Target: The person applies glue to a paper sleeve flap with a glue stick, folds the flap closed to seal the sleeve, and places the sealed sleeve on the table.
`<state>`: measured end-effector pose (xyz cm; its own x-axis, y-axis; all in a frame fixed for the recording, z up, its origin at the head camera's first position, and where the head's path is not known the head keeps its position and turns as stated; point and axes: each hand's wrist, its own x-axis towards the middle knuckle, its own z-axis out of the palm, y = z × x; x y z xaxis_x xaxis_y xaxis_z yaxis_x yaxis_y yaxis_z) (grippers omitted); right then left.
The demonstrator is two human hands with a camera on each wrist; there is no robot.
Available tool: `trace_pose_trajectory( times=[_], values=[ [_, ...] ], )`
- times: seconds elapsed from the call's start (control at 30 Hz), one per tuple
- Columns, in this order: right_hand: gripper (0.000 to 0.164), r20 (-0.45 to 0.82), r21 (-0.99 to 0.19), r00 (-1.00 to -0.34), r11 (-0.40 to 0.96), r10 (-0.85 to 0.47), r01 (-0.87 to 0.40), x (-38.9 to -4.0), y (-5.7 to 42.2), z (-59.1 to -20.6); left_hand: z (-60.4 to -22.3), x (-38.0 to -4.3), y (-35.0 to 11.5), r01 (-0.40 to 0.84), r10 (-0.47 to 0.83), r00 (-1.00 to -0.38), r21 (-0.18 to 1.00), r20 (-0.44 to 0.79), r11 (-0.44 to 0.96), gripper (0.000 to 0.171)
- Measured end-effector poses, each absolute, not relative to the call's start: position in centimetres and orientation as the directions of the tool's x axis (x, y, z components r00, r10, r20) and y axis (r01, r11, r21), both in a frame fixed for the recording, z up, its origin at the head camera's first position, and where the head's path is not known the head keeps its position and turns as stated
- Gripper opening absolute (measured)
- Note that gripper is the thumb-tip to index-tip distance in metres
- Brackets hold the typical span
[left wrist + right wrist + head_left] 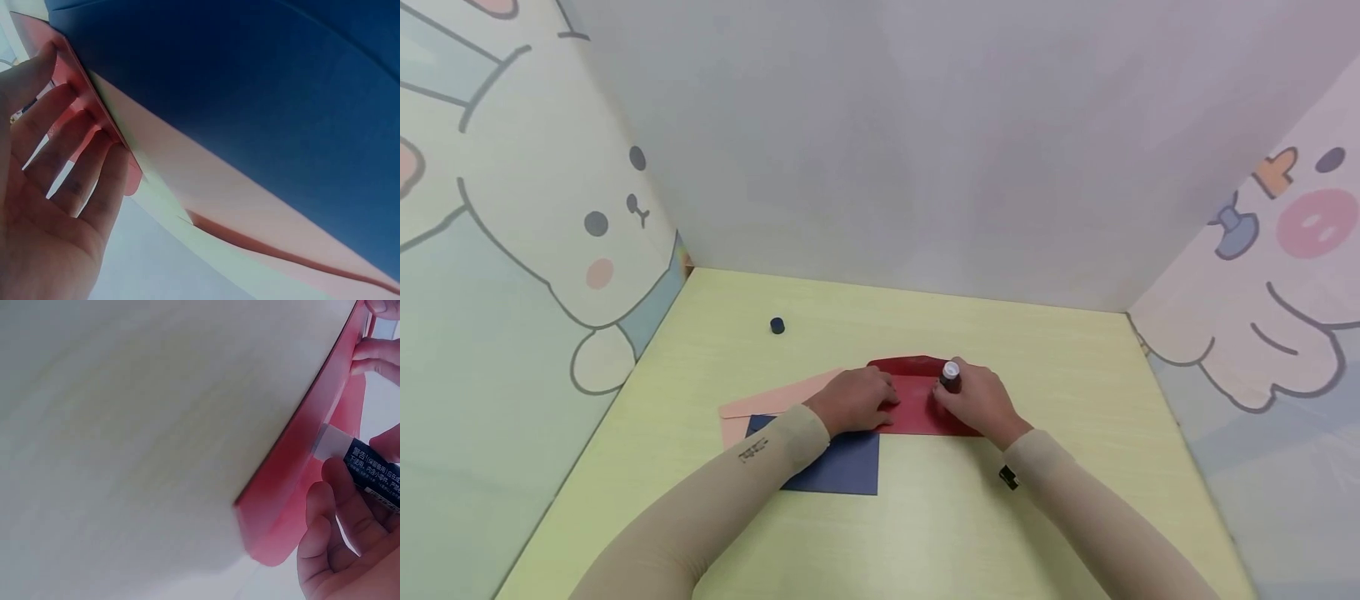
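Observation:
A red envelope lies on the table with its flap folded open toward the far side. My left hand rests its fingertips on the envelope's left part, fingers extended in the left wrist view. With my right hand I grip a dark glue stick by its barrel. Its pale end touches the red paper near the flap. Beneath my left forearm lies a navy envelope, overlapping a pink envelope. The forearm hides part of both.
A small dark cap stands on the pale yellow table, toward the far left. White walls enclose the table at the back and sides, with cartoon animals on the side ones. A small black object shows beside the right wrist.

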<state>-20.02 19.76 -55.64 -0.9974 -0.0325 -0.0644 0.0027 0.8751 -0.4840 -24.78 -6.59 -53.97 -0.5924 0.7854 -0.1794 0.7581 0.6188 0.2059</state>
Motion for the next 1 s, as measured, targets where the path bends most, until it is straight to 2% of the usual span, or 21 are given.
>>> trace_pose_trajectory(
  times=[0.47,0.6,0.77,1.0],
  values=[
    [0.025,-0.041,-0.498,-0.999,0.867,-0.014,0.008,-19.6,20.8,-55.8,-54.0,-24.7,-6.2,0.751,0.781,-0.596,0.214,-0.189,0.625,0.038],
    [0.028,-0.042,-0.579,-0.999,0.814,0.029,0.048,-19.2,21.4,-55.5,-54.1,-24.7,-6.1,0.754,0.785,-0.592,0.218,-0.183,0.62,0.036],
    [0.034,-0.05,-0.739,-0.987,0.659,0.151,0.138,-17.7,23.8,-54.5,-54.3,-24.9,-6.2,0.752,0.79,-0.592,0.245,-0.16,0.613,0.031],
    [0.041,-0.105,-0.775,-0.957,0.581,0.269,0.248,-14.6,27.8,-54.2,-53.9,-25.0,-7.1,0.736,0.767,-0.628,0.221,-0.132,0.64,0.024]
  ],
)
